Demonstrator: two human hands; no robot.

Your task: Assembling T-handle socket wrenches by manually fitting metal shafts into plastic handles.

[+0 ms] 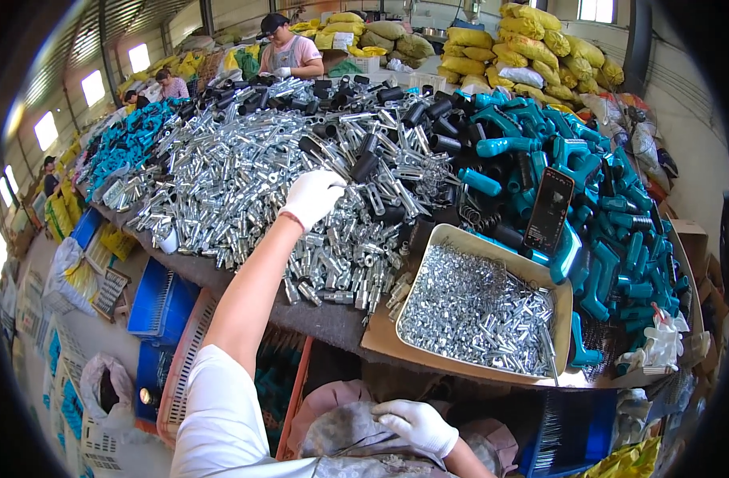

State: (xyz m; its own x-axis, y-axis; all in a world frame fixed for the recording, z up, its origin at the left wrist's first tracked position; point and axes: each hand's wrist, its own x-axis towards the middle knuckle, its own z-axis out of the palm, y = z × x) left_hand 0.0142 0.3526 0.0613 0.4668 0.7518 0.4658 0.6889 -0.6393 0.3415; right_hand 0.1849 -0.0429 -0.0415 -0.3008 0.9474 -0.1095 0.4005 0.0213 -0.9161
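Note:
My left hand (pixel 313 201), in a white glove, reaches over a wide heap of silvery metal fittings (pixel 245 159). Its fingers are bent together at the fingertips, close to a black sleeve (pixel 365 163); whatever they grip, if anything, is hidden. Low in the picture, my right hand (pixel 418 426), also gloved, rests over the grey apron (pixel 340 430) on my lap, its fingers stretched out with nothing visible in them. Between the heap and the front edge stands a cream tray (pixel 406 315) filled with small metal pins and springs.
Teal plastic handles (pixel 611 231) pile up on the right, with a phone (pixel 550 209) propped among them. Blue crates (pixel 159 299) and an orange crate (pixel 190 358) stand beside the table's left front. Across the table a person (pixel 291 52) works; yellow sacks (pixel 532 44) are stacked behind.

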